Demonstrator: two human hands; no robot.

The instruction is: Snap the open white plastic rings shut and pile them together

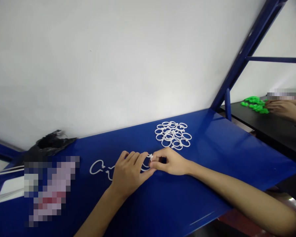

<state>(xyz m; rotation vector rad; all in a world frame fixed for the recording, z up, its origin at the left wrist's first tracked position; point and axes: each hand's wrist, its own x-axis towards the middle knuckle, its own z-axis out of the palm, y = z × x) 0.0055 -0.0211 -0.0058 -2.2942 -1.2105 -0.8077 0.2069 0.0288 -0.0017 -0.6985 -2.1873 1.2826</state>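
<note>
Between my two hands is a white plastic ring [145, 170], held just above or on the blue table. The fingers of my left hand [128, 169] curl over its left side, with the thumb near the front. My right hand [169, 161] pinches the ring's small clasp at its right end. Whether the clasp is closed I cannot tell. An open white ring [96, 167] lies on the table left of my left hand. Another open ring [110, 174] is partly hidden under that hand. Beyond my right hand rests a cluster of several white rings [172, 134].
The blue table [207, 138] meets a white wall. At left lie a black plastic bag [51, 141], a blurred-out pinkish packet [56, 187] and a white flat object [12, 189]. A blue metal frame [236, 56] rises at right. Beyond it, another person's hands [284, 108] touch green pieces [258, 104].
</note>
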